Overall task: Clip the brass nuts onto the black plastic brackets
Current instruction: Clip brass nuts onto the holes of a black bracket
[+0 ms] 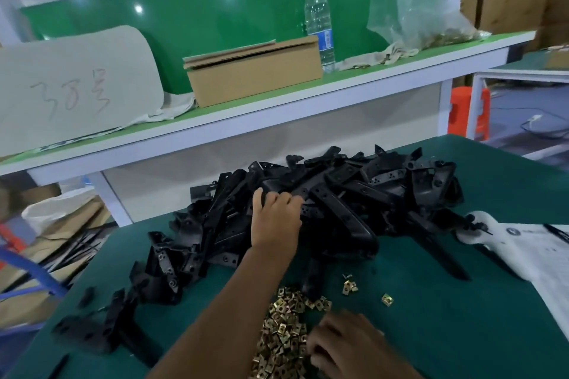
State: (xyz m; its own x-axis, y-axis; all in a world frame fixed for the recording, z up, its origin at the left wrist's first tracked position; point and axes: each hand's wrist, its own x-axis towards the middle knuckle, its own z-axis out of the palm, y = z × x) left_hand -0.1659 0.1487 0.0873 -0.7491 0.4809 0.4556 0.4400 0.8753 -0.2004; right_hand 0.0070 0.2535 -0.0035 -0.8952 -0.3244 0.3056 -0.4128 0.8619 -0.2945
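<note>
While the far left edge of the green counter [446,332] carries a few stray black pieces, the big heap of black plastic brackets [323,209] sprawls across the middle, running back toward the white frame of the shelf [246,120]. Up on that shelf sits a grey card [77,83] with handwriting, then a cardboard box [255,74], a water bottle [318,18] and a clear plastic bag [412,12] at the right end.

Now the left hand [275,218] is out over the heap, arm stretched forward, fingers curled down onto the brackets at the top of the pile; whether that grip has actually closed round one bracket I cannot tell from here. Just right of that forearm, close to the near edge, lies the pile of brass nuts [284,335], with a few loose ones scattered beyond it on the mat. And the right hand [348,344] is down at the pile's right side, knuckles up, fingertips tucked into the nuts; its grip is hidden under the hand, so I cannot tell. Far right, a white printed sheet [532,255] overlaps the counter's edge.
</note>
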